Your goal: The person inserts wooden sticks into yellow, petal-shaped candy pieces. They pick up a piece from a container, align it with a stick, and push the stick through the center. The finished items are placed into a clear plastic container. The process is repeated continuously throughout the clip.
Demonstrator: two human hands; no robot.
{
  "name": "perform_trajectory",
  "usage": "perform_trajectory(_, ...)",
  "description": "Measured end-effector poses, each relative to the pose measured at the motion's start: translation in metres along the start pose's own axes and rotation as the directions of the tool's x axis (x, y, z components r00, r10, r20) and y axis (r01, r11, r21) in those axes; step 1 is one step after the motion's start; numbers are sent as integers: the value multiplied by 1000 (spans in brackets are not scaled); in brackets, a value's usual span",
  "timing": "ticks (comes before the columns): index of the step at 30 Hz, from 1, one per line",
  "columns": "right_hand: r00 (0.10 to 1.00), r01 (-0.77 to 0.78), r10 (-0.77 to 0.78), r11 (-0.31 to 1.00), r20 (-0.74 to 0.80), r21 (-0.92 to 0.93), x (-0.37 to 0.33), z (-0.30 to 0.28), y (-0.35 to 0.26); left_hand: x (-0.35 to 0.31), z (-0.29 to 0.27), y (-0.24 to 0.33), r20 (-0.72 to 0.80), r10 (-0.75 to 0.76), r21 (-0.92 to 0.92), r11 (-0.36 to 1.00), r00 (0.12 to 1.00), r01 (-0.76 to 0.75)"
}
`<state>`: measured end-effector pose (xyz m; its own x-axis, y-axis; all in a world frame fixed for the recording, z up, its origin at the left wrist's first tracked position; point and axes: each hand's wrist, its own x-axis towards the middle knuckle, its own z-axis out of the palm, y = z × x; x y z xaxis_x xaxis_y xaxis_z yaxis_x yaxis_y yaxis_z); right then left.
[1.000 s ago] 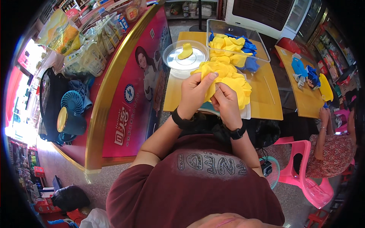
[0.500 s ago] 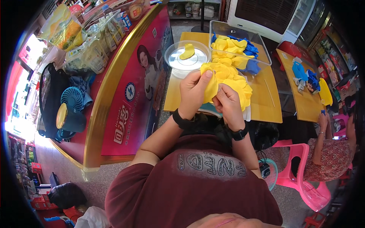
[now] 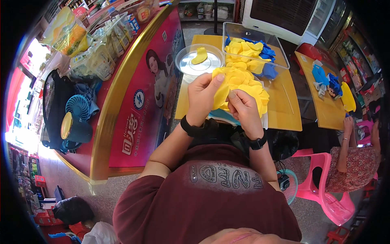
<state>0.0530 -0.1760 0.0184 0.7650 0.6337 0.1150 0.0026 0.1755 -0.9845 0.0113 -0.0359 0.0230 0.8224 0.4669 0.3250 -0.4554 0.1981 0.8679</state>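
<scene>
My left hand [image 3: 202,97] holds a soft, thin yellow cloth piece [image 3: 219,96] between its thumb and fingers. On the same piece's right edge, the fingertips of my right hand [image 3: 245,109] are pinched together. Just beyond both hands lies a heap of similar yellow cloth pieces [image 3: 251,86], and it partly blends with the held one. A single curved yellow piece [image 3: 200,56] rests in a round clear plastic tub [image 3: 181,64] at the far left of the table. Farther right, a clear rectangular bin [image 3: 280,59] contains more yellow pieces and blue cloth pieces [image 3: 267,53].
A thin stick [image 3: 287,99] lies on the wooden table [image 3: 280,118]. Left stands a pink counter [image 3: 130,110] with a gold edge, bearing bags and a small blue fan [image 3: 77,106]. At right, a person [image 3: 352,162] sits by another table, near a pink chair [image 3: 321,187].
Both hands have shifted slightly left with the yellow piece. Its upper part now hangs flatter and a bit lower between them. At right, the other person's hand has moved slightly.
</scene>
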Motion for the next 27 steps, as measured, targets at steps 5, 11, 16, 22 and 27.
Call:
perform_trajectory(5, 997, -16, 21, 998, -70, 62, -2, 7, 0, -1, -3, -11, 52, 13, 73, 997, 999, -17)
perform_trajectory(11, 996, 90, -89, 979, 14, -181, 3, -11, 2, 2, -2, 16, 113, -82, -15, 996, 990, 85)
perform_trajectory(16, 981, 184, -192, 949, -9, -257, 3, -7, 7, 0, -9, 0, 159, -140, 113, 986, 977, 123)
perform_trajectory(22, 995, 93, -97, 990, -34, -103, 0, 8, 13, -2, -5, 10, 144, -118, 108, 989, 982, 103)
perform_trajectory(27, 999, -44, 44, 997, 7, -57, 0, 1, -2, 0, -7, 9, 67, -77, 84, 994, 995, 71)
